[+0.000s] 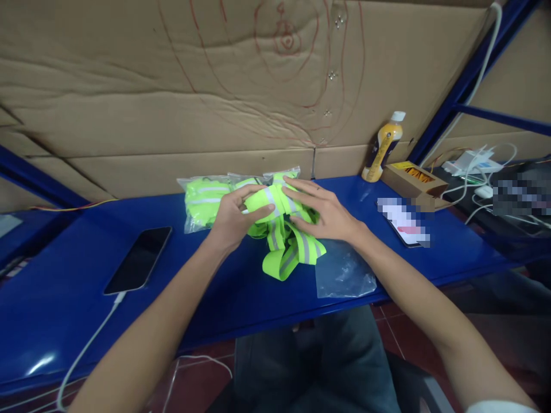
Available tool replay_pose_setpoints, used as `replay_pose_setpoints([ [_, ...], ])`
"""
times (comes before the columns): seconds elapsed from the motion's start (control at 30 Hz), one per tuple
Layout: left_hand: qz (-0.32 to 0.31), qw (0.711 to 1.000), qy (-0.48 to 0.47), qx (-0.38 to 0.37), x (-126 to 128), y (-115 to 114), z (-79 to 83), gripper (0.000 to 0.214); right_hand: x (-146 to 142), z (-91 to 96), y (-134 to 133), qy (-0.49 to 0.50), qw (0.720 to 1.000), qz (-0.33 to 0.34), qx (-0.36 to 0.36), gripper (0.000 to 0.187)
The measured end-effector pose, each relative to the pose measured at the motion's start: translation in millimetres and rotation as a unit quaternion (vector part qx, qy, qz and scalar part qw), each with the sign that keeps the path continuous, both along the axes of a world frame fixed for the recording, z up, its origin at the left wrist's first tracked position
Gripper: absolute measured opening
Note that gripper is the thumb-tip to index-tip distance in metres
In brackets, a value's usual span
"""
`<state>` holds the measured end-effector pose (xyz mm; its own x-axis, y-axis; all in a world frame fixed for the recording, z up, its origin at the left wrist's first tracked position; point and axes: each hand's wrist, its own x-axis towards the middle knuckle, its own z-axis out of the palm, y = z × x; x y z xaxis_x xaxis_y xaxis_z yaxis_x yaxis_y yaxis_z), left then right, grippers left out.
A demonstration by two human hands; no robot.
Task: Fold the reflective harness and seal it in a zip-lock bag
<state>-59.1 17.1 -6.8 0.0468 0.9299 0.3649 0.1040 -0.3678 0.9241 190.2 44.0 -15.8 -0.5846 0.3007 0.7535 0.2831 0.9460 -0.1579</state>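
Note:
My left hand (236, 217) is closed around the bundled part of a neon yellow reflective strap (262, 202) with silver stripes, thumb on the near side. At the bundle's right end, my right hand (323, 207) curves its fingers over the strap, its thumb below them. Loose loops of the same strap hang under my hands onto the blue table (241, 292). Behind my left hand lies a clear zip bag (202, 202) with more folded neon strap inside; further bagged pieces sit beside it, partly covered by my hands.
A flat clear plastic bag (345, 272) lies near the front edge. A dark phone (140, 259) with a white cable is on the left. To the right are another phone (400, 221), a drink bottle (383, 148), a small cardboard box (415, 182) and tangled white cables. Cardboard (172, 126) stands behind.

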Motion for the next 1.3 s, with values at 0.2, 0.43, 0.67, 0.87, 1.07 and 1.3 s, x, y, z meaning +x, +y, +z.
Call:
replay_pose_setpoints([
  [0.2, 0.022, 0.984, 0.13, 0.123, -4.2, -4.9, 3.9, 0.04, -2.2, 6.7, 1.3, 0.025, 0.992, -0.038, -0.119, 0.05],
  [0.43, 0.052, 0.962, 0.227, 0.142, -4.5, -10.2, 7.0, 0.036, 1.9, 8.0, 4.9, -0.023, 0.993, -0.02, -0.111, 0.019],
  [0.67, -0.034, 0.983, 0.174, 0.036, -10.0, -3.9, 13.1, 0.051, -4.9, -9.8, 8.1, 0.014, 0.998, -0.053, 0.02, 0.057],
  [0.87, 0.035, 0.967, 0.215, 0.133, -17.3, 4.5, 1.2, 0.036, -4.5, 7.5, -1.5, -0.038, 0.999, 0.007, -0.018, 0.057],
  [1.07, 0.061, 0.844, 0.405, 0.347, -13.5, -3.4, 3.4, 0.018, 0.9, 12.9, 1.4, -0.071, 0.996, -0.043, -0.035, 0.068],
  [1.3, 0.093, 0.862, 0.358, 0.346, -6.0, -14.0, 9.2, 0.038, 6.5, 7.4, 8.5, -0.055, 0.998, -0.032, -0.025, 0.055],
])
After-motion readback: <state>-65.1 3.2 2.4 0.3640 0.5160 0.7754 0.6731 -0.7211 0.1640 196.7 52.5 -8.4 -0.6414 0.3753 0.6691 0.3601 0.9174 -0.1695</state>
